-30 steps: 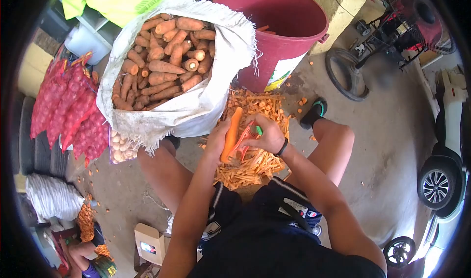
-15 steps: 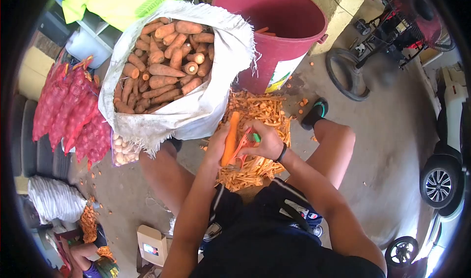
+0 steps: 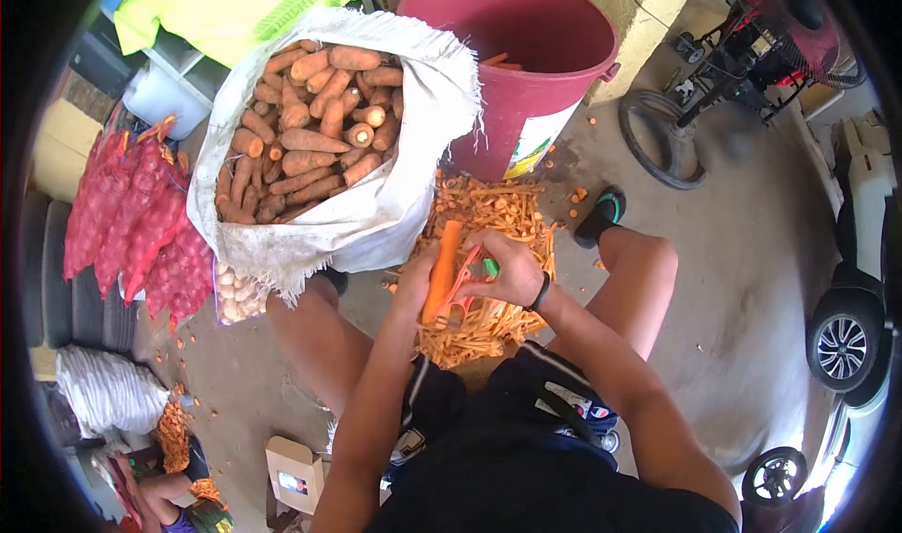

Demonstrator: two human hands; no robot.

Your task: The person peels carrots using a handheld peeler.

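Between my knees, my left hand (image 3: 416, 282) is closed around a bright orange carrot (image 3: 442, 274), its far end pointing away from me. My right hand (image 3: 512, 272) grips a red-orange peeler (image 3: 463, 274) against the carrot's right side, toward its near end. A small green piece (image 3: 490, 267) shows among the right fingers. Below both hands spreads a heap of orange peelings (image 3: 489, 331).
A white sack (image 3: 329, 242) full of unpeeled carrots (image 3: 315, 140) stands ahead on the left. Beside it is a red bin (image 3: 489, 110) with some orange carrots inside. Red net bags (image 3: 132, 209) hang farther left. Another person's leg (image 3: 162, 488) shows at lower left.
Both hands keep their hold on the carrot and peeler with hardly any movement. The camera view has shifted slightly, so the sack and bin sit a little farther left.
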